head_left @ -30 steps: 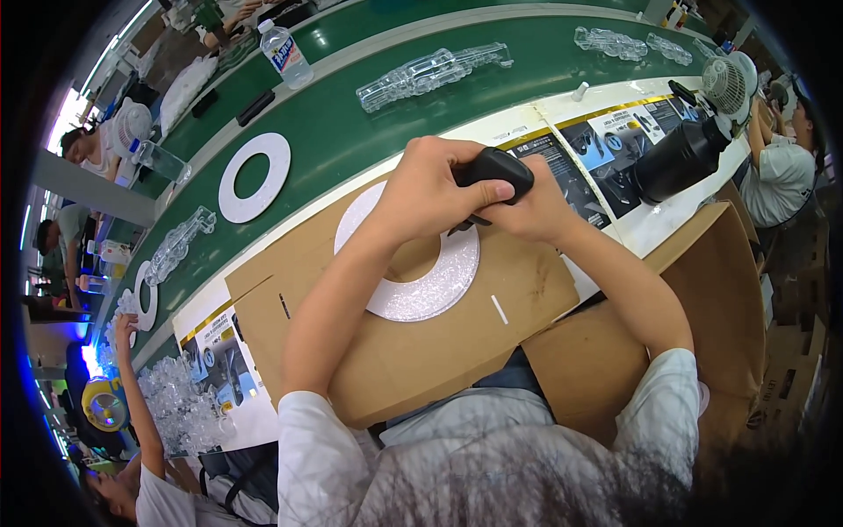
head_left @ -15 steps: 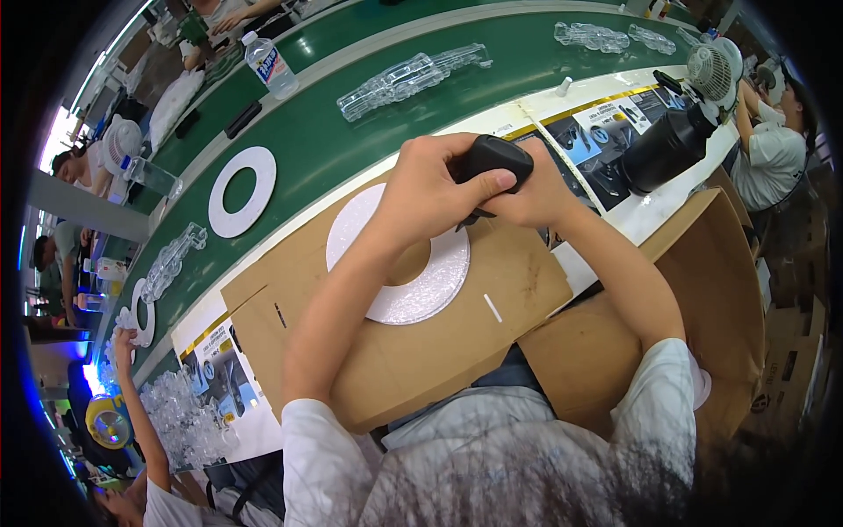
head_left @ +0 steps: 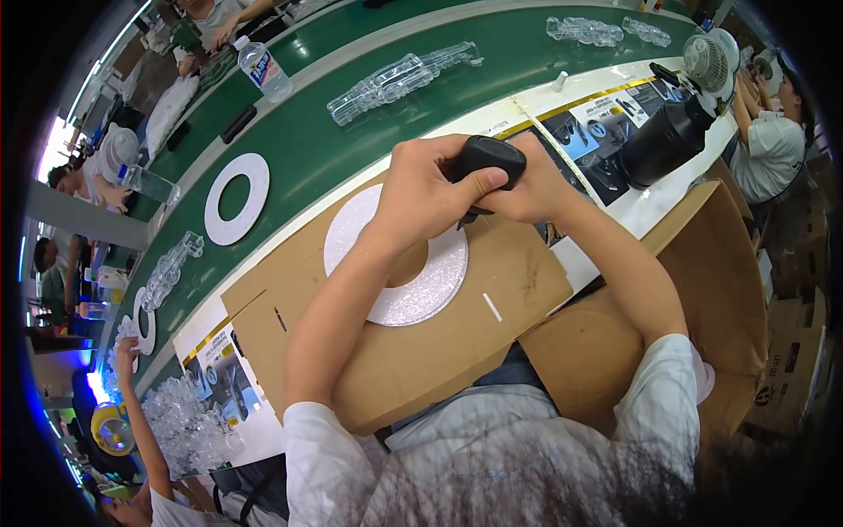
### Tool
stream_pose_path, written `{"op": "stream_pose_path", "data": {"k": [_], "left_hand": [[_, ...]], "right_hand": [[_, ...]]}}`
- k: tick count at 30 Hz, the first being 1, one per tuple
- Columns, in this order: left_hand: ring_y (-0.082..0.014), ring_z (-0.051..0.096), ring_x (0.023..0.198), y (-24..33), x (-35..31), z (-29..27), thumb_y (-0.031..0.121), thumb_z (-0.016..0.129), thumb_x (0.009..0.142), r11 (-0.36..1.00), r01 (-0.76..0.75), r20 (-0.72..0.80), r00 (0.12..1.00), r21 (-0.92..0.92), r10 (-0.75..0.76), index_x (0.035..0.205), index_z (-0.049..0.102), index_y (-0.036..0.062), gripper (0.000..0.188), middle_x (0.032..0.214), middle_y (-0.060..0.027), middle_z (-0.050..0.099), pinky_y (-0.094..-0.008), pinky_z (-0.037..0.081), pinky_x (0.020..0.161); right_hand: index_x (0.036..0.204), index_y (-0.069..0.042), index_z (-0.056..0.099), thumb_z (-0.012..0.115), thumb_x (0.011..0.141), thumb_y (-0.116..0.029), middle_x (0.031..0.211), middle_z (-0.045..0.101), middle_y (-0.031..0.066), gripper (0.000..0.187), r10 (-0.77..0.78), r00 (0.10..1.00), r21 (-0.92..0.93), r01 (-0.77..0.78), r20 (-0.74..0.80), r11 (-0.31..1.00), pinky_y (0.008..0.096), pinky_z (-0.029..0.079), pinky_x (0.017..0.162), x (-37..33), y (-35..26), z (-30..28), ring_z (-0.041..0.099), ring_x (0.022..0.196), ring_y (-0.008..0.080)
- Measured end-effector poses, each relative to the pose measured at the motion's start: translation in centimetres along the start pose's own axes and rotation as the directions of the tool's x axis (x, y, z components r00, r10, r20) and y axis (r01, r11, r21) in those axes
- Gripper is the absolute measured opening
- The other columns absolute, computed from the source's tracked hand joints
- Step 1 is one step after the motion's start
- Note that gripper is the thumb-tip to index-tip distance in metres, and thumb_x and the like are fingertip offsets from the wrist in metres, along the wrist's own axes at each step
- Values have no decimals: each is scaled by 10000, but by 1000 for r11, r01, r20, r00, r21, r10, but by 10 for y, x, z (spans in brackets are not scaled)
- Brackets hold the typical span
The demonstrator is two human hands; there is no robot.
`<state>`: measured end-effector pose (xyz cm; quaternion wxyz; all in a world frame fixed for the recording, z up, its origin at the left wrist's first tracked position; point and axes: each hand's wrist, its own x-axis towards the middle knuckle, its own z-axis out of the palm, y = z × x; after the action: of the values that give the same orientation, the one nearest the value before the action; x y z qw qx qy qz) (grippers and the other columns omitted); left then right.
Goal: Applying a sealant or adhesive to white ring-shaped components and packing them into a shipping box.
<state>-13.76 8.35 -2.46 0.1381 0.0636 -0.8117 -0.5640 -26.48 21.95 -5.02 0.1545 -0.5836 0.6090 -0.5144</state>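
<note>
Both my hands are closed together around a black object with a rounded, handle-like end (head_left: 493, 156); its lower part is mostly hidden by my fingers. My left hand (head_left: 428, 183) wraps it from the left, thumb laid across its front. Against its other side presses my right hand (head_left: 537, 186), the fingertips out of sight. Below them a glittery white ring (head_left: 430, 294) lies flat on a brown cardboard sheet (head_left: 378, 386), partly covered by my left forearm.
A green conveyor (head_left: 299, 158) carries clear plastic trays (head_left: 399, 83) and another white ring (head_left: 255, 198). Right of my hands lie a black bottle (head_left: 663, 145) and a small fan (head_left: 709, 66). An open cardboard box (head_left: 720, 290) stands at right. A co-worker's hand (head_left: 127, 351) reaches in at left.
The trays and white ring on the conveyor appear slightly further left, with a small shift of the whole view. My hands keep their grip on the black object, almost unmoved.
</note>
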Motion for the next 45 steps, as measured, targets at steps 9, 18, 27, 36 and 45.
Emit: {"op": "stream_pose_path", "data": {"k": [9,18,27,36,45], "left_hand": [[-86,624,637,-11,3,3,124,790,772,994,-52,-59,997,-91,47,947,729,-23,236,726,-79,698,-260,510,588],[-119,668,754,2,5,1,81,771,782,986,-166,-24,986,-20,165,1081,712,2,315,844,-86,726,-277,547,714],[-143,678,698,-6,6,4,106,804,754,981,-195,-74,978,3,195,1039,734,16,307,792,-123,726,-304,544,650],[-120,655,673,-12,6,2,104,809,748,980,-196,-73,978,-26,194,1027,736,6,304,778,-123,721,-292,533,629],[-139,649,848,-5,9,-9,98,782,775,995,-93,43,995,-41,95,1145,690,18,390,959,-102,716,-302,518,768]], "right_hand": [[876,-1,673,782,672,-137,691,668,122,268,20,1000,-71,-18,23,997,305,514,605,1,2,-2,646,600,212],[917,-32,688,787,638,-132,743,692,111,312,-150,983,-91,140,-107,986,308,531,619,3,4,1,681,654,256],[946,-44,689,795,643,-145,745,690,111,336,-133,990,-142,125,-51,982,314,527,614,1,11,1,676,657,274],[999,-41,685,794,653,-149,754,690,117,379,-128,991,-123,121,-48,985,314,532,625,3,7,1,674,657,275],[909,-44,683,802,667,-176,732,688,108,300,-90,993,-116,81,-79,990,318,526,612,5,14,6,677,644,263]]}}
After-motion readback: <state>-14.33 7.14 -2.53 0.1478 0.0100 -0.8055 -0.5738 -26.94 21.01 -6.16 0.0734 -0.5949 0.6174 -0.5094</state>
